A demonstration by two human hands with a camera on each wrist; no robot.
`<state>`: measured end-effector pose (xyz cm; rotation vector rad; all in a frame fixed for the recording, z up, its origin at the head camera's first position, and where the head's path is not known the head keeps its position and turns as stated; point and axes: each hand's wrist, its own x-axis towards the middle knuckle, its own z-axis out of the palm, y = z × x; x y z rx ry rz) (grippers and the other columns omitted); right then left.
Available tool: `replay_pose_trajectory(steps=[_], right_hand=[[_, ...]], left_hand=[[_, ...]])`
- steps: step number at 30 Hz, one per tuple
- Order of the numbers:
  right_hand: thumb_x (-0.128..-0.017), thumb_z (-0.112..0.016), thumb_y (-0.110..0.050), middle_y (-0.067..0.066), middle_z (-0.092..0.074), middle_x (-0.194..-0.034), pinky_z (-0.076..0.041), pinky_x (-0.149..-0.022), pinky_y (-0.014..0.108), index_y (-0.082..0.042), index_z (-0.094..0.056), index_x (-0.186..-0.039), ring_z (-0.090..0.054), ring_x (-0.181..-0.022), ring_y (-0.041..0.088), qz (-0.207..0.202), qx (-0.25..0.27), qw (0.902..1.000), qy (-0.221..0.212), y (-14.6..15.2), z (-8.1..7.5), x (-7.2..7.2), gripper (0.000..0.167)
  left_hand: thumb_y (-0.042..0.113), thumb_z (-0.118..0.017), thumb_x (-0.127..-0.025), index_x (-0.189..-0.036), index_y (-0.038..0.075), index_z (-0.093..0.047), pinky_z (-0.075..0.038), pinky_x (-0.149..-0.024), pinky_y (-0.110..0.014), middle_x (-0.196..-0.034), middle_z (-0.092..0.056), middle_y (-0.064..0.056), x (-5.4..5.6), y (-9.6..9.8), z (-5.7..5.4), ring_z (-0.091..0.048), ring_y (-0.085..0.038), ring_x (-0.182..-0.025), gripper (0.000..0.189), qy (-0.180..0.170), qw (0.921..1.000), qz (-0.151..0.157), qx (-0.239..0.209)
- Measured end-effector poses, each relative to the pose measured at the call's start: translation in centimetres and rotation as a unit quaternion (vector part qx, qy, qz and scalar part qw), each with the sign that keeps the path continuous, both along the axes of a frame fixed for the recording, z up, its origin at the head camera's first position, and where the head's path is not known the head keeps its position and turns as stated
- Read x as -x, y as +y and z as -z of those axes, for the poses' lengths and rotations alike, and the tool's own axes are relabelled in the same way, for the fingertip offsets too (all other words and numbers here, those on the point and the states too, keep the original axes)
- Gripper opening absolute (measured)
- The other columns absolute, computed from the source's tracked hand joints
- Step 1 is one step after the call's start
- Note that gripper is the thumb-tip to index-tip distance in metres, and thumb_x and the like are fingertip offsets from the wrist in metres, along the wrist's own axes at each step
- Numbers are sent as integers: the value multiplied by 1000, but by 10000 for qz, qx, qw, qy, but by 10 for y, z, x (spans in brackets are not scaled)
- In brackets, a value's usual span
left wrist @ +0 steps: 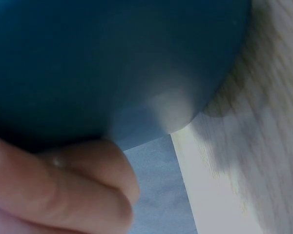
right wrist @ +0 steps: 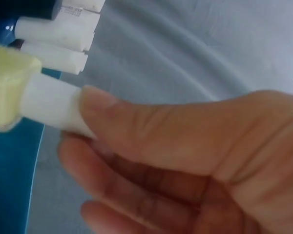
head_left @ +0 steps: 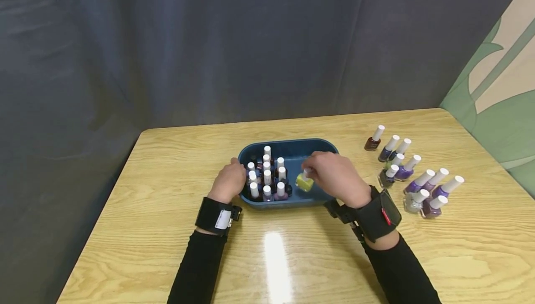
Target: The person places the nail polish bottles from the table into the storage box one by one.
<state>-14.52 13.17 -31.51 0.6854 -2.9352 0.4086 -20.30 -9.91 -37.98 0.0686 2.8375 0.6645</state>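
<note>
A blue oval tray (head_left: pixel 292 204) stands on the table, its left part filled with several white-capped nail polish bottles (head_left: pixel 267 178). My left hand (head_left: pixel 229 181) grips the tray's left end, and in the left wrist view its bent fingers (left wrist: pixel 88 190) lie against the tray wall (left wrist: pixel 136 63). Over the right part of the tray, my right hand (head_left: pixel 336 176) pinches a yellow nail polish bottle (head_left: pixel 304 183) by its cap. The right wrist view shows the thumb along the white cap (right wrist: pixel 53 102), with the yellow glass (right wrist: pixel 10 87) pointing away from the hand.
Right of the tray, more nail polish bottles stand in a loose group, including purple ones (head_left: pixel 404 172), a clear one (head_left: pixel 413 205) and a dark red one (head_left: pixel 372 143) farthest back. A dark curtain (head_left: pixel 251 48) hangs behind the wooden table (head_left: pixel 167 229).
</note>
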Motion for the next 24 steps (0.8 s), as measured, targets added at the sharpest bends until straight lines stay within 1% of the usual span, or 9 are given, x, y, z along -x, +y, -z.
replay_pose_trajectory(steps=[2,5,11,17,22,24], right_hand=[[-82,-64,0,5,-66,-90,-52,-64,32,-9,-72,-96,-62,-81,21,-92,5,9999,-90,2,0,0,18],[-81,-64,2,4,-68,-92,-52,-66,32,-10,-72,-95,-63,-84,22,-194,-13,9995,-254,4,2,1,21],[-80,-66,0,2,-69,-91,-53,-71,33,-11,-73,-94,-64,-87,21,-399,-88,9978,-531,0,7,4,20],[-81,-65,0,0,-70,-93,-51,-65,28,-15,-74,-95,-64,-87,19,-503,-246,9951,-812,-8,8,3,22],[-80,-67,-2,-2,-70,-92,-50,-63,26,-17,-74,-92,-64,-84,16,-591,-358,9941,-839,-12,11,3,21],[-79,-68,-2,-2,-69,-91,-49,-62,25,-17,-74,-92,-64,-83,15,-605,-396,9937,-861,-12,12,3,21]], left_hand=[[18,-28,-100,-120,-11,-40,-44,-45,-28,-84,-61,-26,0,0,-1,-58,-21,-46,38,42,10000,32,37],[19,-28,-100,-122,-11,-39,-45,-44,-28,-84,-61,-26,0,0,-2,-58,-21,-46,39,-5,10000,10,13],[19,-27,-100,-123,-11,-38,-44,-45,-29,-87,-61,-26,-1,1,-3,-58,-21,-47,39,-74,9999,-81,-71],[20,-27,-100,-125,-11,-37,-45,-44,-28,-86,-61,-26,0,1,-2,-58,-22,-49,40,-105,9999,-104,-73],[19,-27,-100,-124,-11,-38,-45,-43,-29,-85,-60,-26,1,1,-2,-59,-22,-49,40,-93,9999,-90,-66],[18,-27,-100,-123,-11,-39,-46,-45,-30,-85,-61,-26,0,0,-2,-60,-24,-51,39,-11,10000,-54,-20]])
